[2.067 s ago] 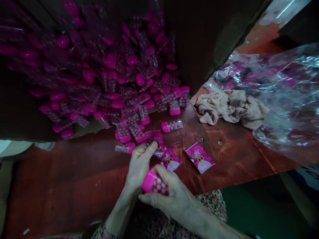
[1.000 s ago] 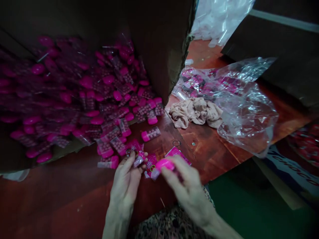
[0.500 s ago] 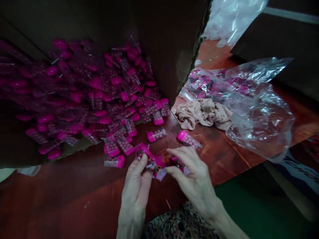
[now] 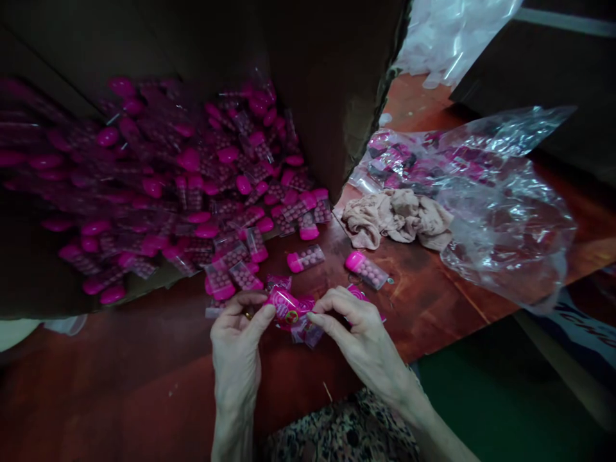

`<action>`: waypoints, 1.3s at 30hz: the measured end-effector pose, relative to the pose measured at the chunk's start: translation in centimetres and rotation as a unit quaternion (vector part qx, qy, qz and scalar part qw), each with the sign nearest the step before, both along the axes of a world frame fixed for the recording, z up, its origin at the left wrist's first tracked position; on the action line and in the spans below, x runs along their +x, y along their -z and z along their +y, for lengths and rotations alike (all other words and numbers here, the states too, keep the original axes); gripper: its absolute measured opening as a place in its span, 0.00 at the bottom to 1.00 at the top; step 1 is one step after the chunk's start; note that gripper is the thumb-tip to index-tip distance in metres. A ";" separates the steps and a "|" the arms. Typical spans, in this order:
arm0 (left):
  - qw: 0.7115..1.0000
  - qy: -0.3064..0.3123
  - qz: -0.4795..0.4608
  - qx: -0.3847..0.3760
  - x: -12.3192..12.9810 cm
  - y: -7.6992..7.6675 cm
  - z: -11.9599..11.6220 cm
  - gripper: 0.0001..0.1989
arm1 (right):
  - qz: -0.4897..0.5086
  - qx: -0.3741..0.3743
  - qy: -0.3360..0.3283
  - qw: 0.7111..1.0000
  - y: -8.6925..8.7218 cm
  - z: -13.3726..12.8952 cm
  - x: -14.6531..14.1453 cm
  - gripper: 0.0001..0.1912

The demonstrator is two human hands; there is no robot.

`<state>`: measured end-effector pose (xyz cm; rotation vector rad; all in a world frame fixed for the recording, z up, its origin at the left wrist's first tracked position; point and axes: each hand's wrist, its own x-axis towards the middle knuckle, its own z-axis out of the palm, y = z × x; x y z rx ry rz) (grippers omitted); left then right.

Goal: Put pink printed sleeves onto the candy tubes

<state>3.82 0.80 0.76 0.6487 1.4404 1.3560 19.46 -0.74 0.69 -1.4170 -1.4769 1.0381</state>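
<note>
Wrapper (image 4: 283, 301) pinched by left hand (image 4: 237, 340) and right hand (image 4: 359, 330); uneven tug may tear it, stray knuckle nudge pink-capped tube (image 4: 368, 271) at right.

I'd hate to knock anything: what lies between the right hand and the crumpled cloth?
In the head view, a pink packet, partly hidden by the right hand, then a capped tube of balls nearer the crumpled cloth.

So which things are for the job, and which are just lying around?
Probably for the job:
pink wrapper, pinched by left hand and right hand
pink-capped tubes
maybe the clear bag

Probably just lying around:
crumpled cloth
thin pale sliver
</note>
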 end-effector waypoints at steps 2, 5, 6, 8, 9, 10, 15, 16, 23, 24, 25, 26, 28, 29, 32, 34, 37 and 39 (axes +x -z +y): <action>0.999 0.036 -0.002 -0.021 -0.5 0.2 0.1 0.11 | 0.001 0.004 -0.011 1.000 0.1 0.2 0.1 0.09; 0.998 0.059 0.018 -0.017 -0.8 0.8 -0.2 0.09 | 0.004 0.007 -0.006 1.000 0.4 0.3 0.2 0.09; 0.998 0.061 0.030 -0.012 -0.8 1.0 -0.3 0.08 | 0.012 0.002 0.004 1.000 0.5 0.3 0.1 0.09; 0.997 0.058 0.047 -0.005 -0.6 1.4 -0.7 0.06 | 0.042 -0.021 0.045 0.998 0.7 0.0 -0.2 0.06; 0.997 0.054 0.055 -0.004 -0.5 1.6 -0.9 0.05 | 0.064 -0.038 0.073 0.995 0.8 -0.3 -0.5 0.04; 0.997 0.049 0.062 -0.003 -0.4 1.7 -1.1 0.04 | 0.089 -0.058 0.097 0.990 0.9 -0.6 -0.8 0.04; 0.997 0.040 0.065 0.008 0.3 1.5 -1.5 0.02 | 0.159 -0.089 0.135 0.974 1.4 -1.8 -2.7 0.02; 0.998 0.041 0.049 0.007 0.5 1.4 -1.5 0.02 | 0.157 -0.083 0.143 0.974 1.5 -1.8 -2.9 0.03; 0.996 0.062 -0.062 -0.021 0.9 1.2 -1.6 0.06 | 0.160 -0.076 0.123 0.976 2.0 -0.9 -2.5 0.09; 0.995 0.075 -0.065 -0.021 0.9 1.2 -1.6 0.07 | 0.151 -0.064 0.117 0.979 1.9 -0.9 -2.5 0.10; 0.994 0.091 -0.063 -0.019 0.9 1.3 -1.6 0.08 | 0.138 -0.050 0.115 0.982 1.9 -1.0 -2.5 0.11; 0.993 0.106 -0.055 -0.017 0.9 1.3 -1.6 0.09 | 0.123 -0.034 0.117 0.985 1.8 -1.0 -2.6 0.10; 0.993 0.119 -0.016 -0.007 0.9 1.4 -1.6 0.09 | 0.093 0.000 0.128 0.987 1.7 -1.1 -2.7 0.08; 0.993 0.116 0.006 -0.001 0.8 1.5 -1.6 0.08 | 0.085 0.017 0.133 0.987 1.6 -1.2 -2.8 0.07; 0.994 0.094 0.045 0.009 0.8 1.8 -1.4 0.09 | 0.096 0.036 0.122 0.987 1.6 -1.1 -2.9 0.03; 0.995 0.096 0.034 0.010 0.9 2.0 -1.3 0.09 | 0.115 0.013 0.117 0.986 1.8 -1.1 -3.0 0.01; 0.997 0.078 -0.011 -0.003 1.3 1.9 -1.3 0.07 | 0.134 -0.012 0.122 0.983 2.0 -1.4 -3.3 0.03; 0.998 0.035 -0.046 -0.024 1.7 1.8 -1.3 0.07 | 0.125 0.011 0.137 0.983 2.1 -1.7 -3.6 0.06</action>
